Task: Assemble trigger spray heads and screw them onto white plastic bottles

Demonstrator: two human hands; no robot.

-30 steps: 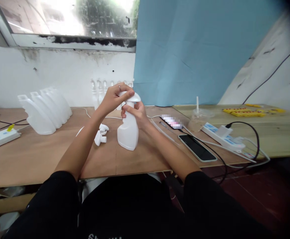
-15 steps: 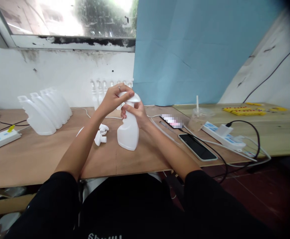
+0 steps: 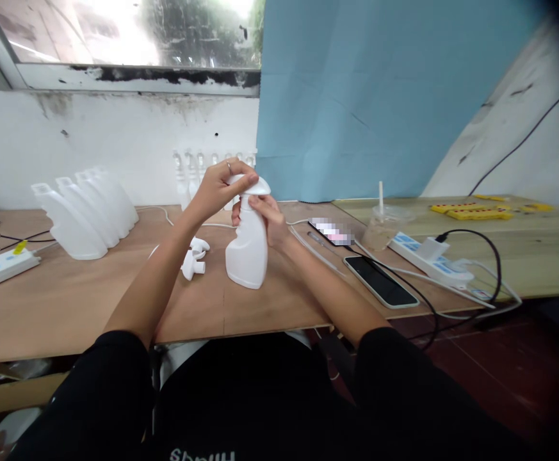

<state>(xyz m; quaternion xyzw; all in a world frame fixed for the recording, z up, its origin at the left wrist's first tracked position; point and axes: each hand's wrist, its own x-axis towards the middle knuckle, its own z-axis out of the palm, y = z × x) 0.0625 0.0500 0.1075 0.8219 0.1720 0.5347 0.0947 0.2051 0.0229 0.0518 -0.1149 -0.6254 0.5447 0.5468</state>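
Observation:
In front of me a white spray bottle (image 3: 246, 259) stands upright on the table. My left hand (image 3: 225, 184) is closed over the white spray head (image 3: 260, 186) on top of it, thumb along the head. My right hand (image 3: 270, 221) wraps the bottle just below, around its neck; part of its fingers is hidden behind the bottle. Beside my left forearm lie loose white spray heads (image 3: 193, 264), partly covered by the arm.
Several white bottles without heads (image 3: 75, 221) stand in a row at left. More bottles with heads (image 3: 190, 173) line the wall. To the right are a phone (image 3: 381, 282), a plastic cup with a straw (image 3: 379, 229), cables and a power strip (image 3: 430, 262).
The spray head has turned slightly on the bottle under my left hand. My right fingers have shifted a little at the neck. The bottle stays in place.

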